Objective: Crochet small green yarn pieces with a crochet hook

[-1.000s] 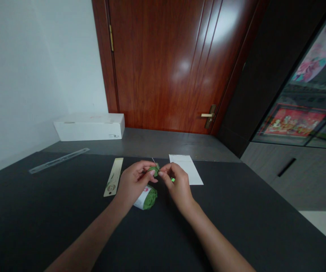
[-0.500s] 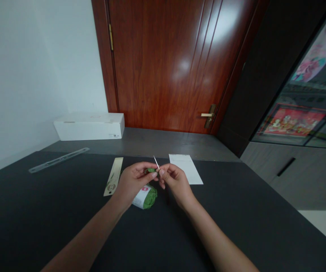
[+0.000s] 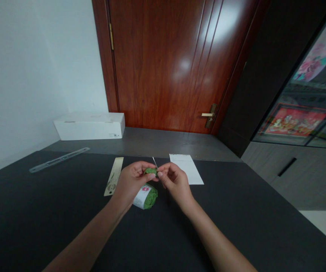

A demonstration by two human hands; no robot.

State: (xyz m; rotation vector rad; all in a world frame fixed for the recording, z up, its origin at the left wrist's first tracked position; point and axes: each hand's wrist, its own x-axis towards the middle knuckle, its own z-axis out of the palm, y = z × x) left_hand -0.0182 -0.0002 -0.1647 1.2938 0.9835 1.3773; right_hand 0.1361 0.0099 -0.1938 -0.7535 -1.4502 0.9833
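Observation:
My left hand is closed, pinching a small piece of green yarn work between thumb and fingers. My right hand meets it fingertip to fingertip. In its pinch is a thin silver crochet hook, its shaft slanting up and left beside the yarn work. The hook's tip detail is too small to make out. Just below the hands, a ball of green yarn with a white paper band lies on the dark table, partly covered by my left wrist.
Left of my left hand lies a cream printed card. A white spiral-top notepad is beyond my right hand. Farther left are a clear ruler-like strip and a long white box against the wall. A wooden door stands behind the table.
My right hand has shifted slightly left, nearer my left hand, and the hook has moved a little left and lower with it. More of the green yarn work shows between the fingers.

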